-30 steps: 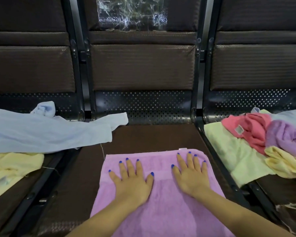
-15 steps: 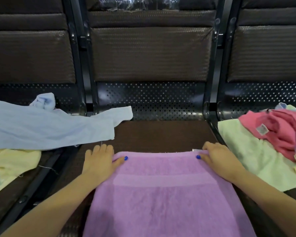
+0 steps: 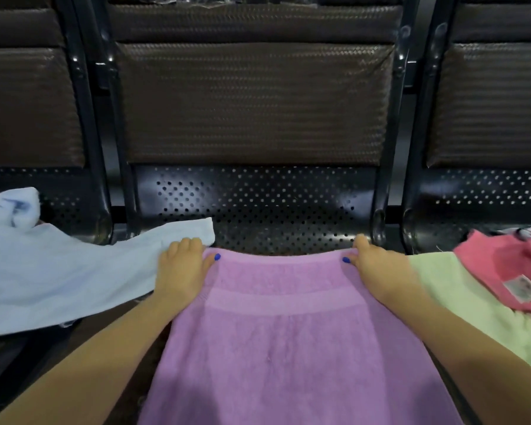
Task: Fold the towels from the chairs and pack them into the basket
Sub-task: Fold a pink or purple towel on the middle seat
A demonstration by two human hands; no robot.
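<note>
A purple towel (image 3: 288, 342) lies spread over the middle chair seat, reaching to the bottom of the view. My left hand (image 3: 181, 268) pinches its far left corner, thumb on top. My right hand (image 3: 371, 265) pinches the far right corner the same way. The towel's far edge sits close to the perforated metal back of the seat (image 3: 258, 207). No basket is in view.
A light blue towel (image 3: 59, 277) covers the left chair, one end touching my left hand. On the right chair lie a pale green towel (image 3: 472, 308) and a pink towel (image 3: 509, 265) with a label. Dark padded chair backs (image 3: 252, 102) rise behind.
My hands went from lying flat on the purple towel to gripping its far corners. They have carried that edge away from me toward the seat back.
</note>
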